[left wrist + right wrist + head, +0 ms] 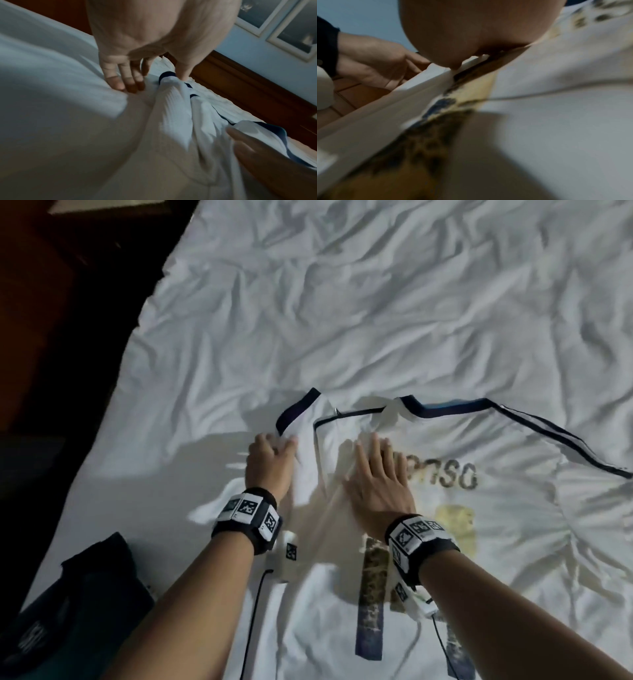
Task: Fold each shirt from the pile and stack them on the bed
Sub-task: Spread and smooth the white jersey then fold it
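A white jersey (479, 508) with navy trim and a worn gold print lies back-up on the white bed sheet (342, 302). Its left sleeve (301, 419) is turned inward over the body. My left hand (274, 453) pinches that sleeve near the navy cuff; in the left wrist view the thumb presses the cuff of the sleeve (173, 102) while the fingers (123, 82) bear down beside it. My right hand (376, 474) lies flat with straight fingers on the jersey's upper back, just right of the fold. In the right wrist view the right palm (471, 33) is low over the print.
A pile of dark shirts (78, 604) sits at the bed's near-left corner. The bed's left edge (144, 313) drops to dark floor. A wooden bed frame (248, 88) and framed pictures (291, 27) stand beyond. Wrinkled sheet fills the far side.
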The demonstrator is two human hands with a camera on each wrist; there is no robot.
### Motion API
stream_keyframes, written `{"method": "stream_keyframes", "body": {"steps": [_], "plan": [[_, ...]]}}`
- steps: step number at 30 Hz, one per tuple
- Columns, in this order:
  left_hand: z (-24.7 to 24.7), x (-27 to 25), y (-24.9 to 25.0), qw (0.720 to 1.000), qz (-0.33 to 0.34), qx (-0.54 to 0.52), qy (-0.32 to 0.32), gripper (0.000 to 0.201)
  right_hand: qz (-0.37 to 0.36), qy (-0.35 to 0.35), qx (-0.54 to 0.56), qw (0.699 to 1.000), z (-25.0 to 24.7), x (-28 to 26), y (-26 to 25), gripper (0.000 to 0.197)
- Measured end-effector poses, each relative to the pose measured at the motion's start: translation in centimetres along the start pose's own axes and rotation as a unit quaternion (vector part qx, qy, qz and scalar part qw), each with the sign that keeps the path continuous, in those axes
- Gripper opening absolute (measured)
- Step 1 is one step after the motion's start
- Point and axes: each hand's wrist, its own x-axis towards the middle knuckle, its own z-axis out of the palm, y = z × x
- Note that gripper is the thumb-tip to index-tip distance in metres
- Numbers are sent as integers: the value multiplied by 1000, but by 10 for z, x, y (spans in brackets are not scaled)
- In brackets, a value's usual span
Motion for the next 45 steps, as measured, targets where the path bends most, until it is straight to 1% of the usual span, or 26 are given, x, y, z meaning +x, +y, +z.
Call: {"method": "stream_keyframes", "body": {"steps": [2,4,6,7,8,10,11,12,13,15,18,20,23,25,27,29,31,32,33,35,37,39,41,42,44,45], "plan": [[9,5,5,999,2,-16,-31,64,10,-4,30,1000,10,14,-10,67],[17,6,8,999,19,-24,-35,47,33,-2,44,998,21,23,-11,66],[19,7,4,994,8,-111,3,25,50,22,36,998,31,25,-9,67],[15,7,-1,984,-8,-173,34,18,57,31,34,997,34,25,-9,67],[10,8,-8,968,-29,-239,65,16,64,38,33,997,36,25,-10,67],[-4,10,-20,916,-107,-376,91,18,75,45,27,996,37,27,-13,67],[-9,9,-28,887,-152,-428,81,18,77,42,21,996,37,27,-14,68],[-14,8,-35,868,-184,-458,59,18,79,34,17,996,37,27,-15,68],[-20,4,-39,860,-196,-469,34,23,82,27,14,996,37,28,-15,68],[-29,1,-49,872,-176,-457,6,41,86,20,12,996,37,28,-16,68],[-45,5,-69,899,-166,-406,16,36,87,16,7,996,37,29,-17,69],[-55,7,-80,920,-167,-353,38,38,88,8,5,996,37,29,-17,70],[-63,5,-87,942,-100,-307,88,46,88,1,4,996,37,29,-16,70],[-67,5,-84,952,-66,-284,94,40,87,-1,3,996,37,29,-16,70],[-70,10,-82,942,-74,-320,63,31,86,0,5,996,36,30,-17,71],[-74,15,-79,931,-99,-351,7,28,84,1,7,996,35,29,-18,71],[-76,17,-74,939,-104,-325,-50,38,81,-1,8,997,34,29,-17,71],[-76,19,-72,947,-94,-301,-61,46,81,-2,8,997,34,28,-16,70],[-76,21,-71,955,-82,-281,-54,47,83,-1,7,997,34,28,-16,70],[-76,27,-70,962,-59,-268,-9,35,100,21,19,995,29,31,-21,69],[-76,32,-72,960,-50,-275,31,21,117,84,37,989,10,40,-29,60],[-76,31,-71,961,-33,-268,52,16,89,131,15,987,-12,57,-35,54],[-74,27,-74,964,-10,-258,60,23,30,117,-49,991,-31,75,-38,58],[-73,27,-77,968,8,-240,64,26,10,95,-76,993,-37,83,-39,54],[-73,25,-81,979,34,-190,70,27,-11,60,-106,993,-43,97,-41,32],[-73,25,-83,981,33,-174,77,25,-20,60,-112,992,-46,103,-42,23]]}}
